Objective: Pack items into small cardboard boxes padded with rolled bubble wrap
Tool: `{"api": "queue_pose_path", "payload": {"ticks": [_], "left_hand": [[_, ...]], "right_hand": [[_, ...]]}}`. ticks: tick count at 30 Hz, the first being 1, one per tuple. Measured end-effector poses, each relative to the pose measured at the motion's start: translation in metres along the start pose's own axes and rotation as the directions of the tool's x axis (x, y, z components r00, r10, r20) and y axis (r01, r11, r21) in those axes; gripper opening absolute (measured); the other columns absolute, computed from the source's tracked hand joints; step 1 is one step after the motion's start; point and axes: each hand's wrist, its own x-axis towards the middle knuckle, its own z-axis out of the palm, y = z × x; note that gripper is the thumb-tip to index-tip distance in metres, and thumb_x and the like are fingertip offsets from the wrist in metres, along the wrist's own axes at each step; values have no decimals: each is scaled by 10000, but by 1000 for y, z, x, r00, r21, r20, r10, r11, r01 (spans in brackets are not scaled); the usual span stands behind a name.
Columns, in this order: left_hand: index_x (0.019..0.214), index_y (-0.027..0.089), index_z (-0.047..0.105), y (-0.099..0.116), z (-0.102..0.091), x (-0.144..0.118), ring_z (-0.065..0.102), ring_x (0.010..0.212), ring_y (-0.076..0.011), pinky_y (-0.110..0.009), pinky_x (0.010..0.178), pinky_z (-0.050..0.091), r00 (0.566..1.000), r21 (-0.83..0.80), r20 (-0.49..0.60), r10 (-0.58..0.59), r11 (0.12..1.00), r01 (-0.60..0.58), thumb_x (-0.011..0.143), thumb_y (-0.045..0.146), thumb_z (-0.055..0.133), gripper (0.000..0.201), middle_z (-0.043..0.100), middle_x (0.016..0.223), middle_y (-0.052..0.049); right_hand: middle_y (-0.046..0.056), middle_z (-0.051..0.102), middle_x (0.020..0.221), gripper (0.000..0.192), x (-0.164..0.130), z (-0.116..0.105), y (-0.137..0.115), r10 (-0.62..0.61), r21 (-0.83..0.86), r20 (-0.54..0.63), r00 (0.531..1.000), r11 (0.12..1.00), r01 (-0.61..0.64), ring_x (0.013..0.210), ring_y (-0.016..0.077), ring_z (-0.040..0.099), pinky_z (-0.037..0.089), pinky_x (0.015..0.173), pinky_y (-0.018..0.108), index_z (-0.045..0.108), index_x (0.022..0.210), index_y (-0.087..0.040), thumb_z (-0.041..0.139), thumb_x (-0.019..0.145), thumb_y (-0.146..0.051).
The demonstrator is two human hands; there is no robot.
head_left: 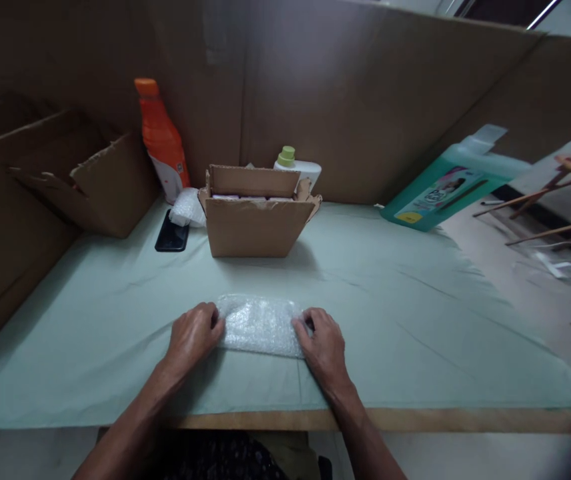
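Observation:
A flat rectangle of clear bubble wrap lies near the front of the cloth-covered table, between my two hands. My left hand pinches its left end, fingers curled. At the right end, my right hand grips the edge between thumb and fingers. Whether anything is inside the wrap I cannot make out. Just beyond it stands an open cardboard box, with the tops of several packed items showing below its rim.
Behind the box are a white bottle with a green cap and an orange bottle. A black phone lies beside crumpled bubble wrap. Larger cartons stand left; a teal liquid bottle leans right. Cardboard walls the back.

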Motion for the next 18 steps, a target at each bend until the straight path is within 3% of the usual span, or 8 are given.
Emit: {"api": "queue_pose_path", "payload": {"ticks": [2, 5, 8, 10, 13, 15, 18], "left_hand": [[727, 223, 599, -4, -4, -6, 636, 737, -229, -302, 625, 336, 999, -17, -44, 6, 1000, -7, 865, 259, 548, 152, 691, 803, -57], [721, 227, 584, -18, -11, -16, 613, 687, -200, -287, 607, 331, 994, -38, -80, -81, 996, 78, 871, 316, 564, 176, 671, 741, -16], [887, 231, 633, -35, -14, -24, 627, 716, -199, -278, 602, 363, 981, -45, -155, -114, 993, 108, 879, 360, 603, 133, 695, 808, -9], [1044, 219, 634, -40, -12, -27, 644, 756, -197, -279, 637, 421, 956, -73, -289, -57, 997, 37, 900, 353, 607, 199, 698, 884, -22], [1106, 213, 631, -35, -4, -28, 665, 827, -188, -286, 733, 488, 896, -56, -417, 152, 980, -193, 969, 304, 526, 195, 686, 956, -41], [1091, 217, 643, -27, 1, -23, 669, 862, -194, -290, 750, 502, 891, 24, -348, 292, 953, -303, 980, 247, 488, 193, 679, 984, -55], [1066, 208, 662, -20, 8, -14, 667, 841, -213, -299, 710, 507, 922, 134, -165, 351, 934, -332, 950, 186, 488, 210, 663, 949, -67]], "right_hand": [[23, 658, 736, 240, 3, 0, -10, -3, 79, -5, 1000, 997, 3, 663, 190, 570, 392, 699, 317, 586, 799, -229, 521, 946, -406], [22, 683, 752, 181, 9, 4, -22, -52, 92, 10, 999, 994, 50, 681, 189, 596, 412, 739, 317, 610, 847, -230, 545, 944, -369], [93, 731, 963, 208, 14, 7, -24, -112, -24, 1, 994, 993, 112, 856, 249, 644, 433, 794, 365, 647, 1023, -203, 516, 957, -351], [150, 700, 1168, 306, 13, 7, -26, -147, -110, -54, 988, 984, 140, 994, 294, 635, 443, 827, 406, 625, 1180, -172, 505, 971, -360], [169, 640, 1310, 329, 7, 5, -40, -249, -135, -87, 965, 962, 236, 1076, 300, 617, 454, 866, 423, 609, 1259, -169, 517, 984, -324], [158, 621, 1361, 331, 2, 6, -55, -361, -88, 3, 933, 929, 360, 1154, 296, 598, 456, 924, 429, 614, 1284, -186, 543, 971, -266], [153, 586, 1438, 398, -5, 11, -65, -445, -27, 185, 876, 889, 457, 1294, 322, 537, 446, 1008, 472, 605, 1336, -197, 597, 941, -245]]}}
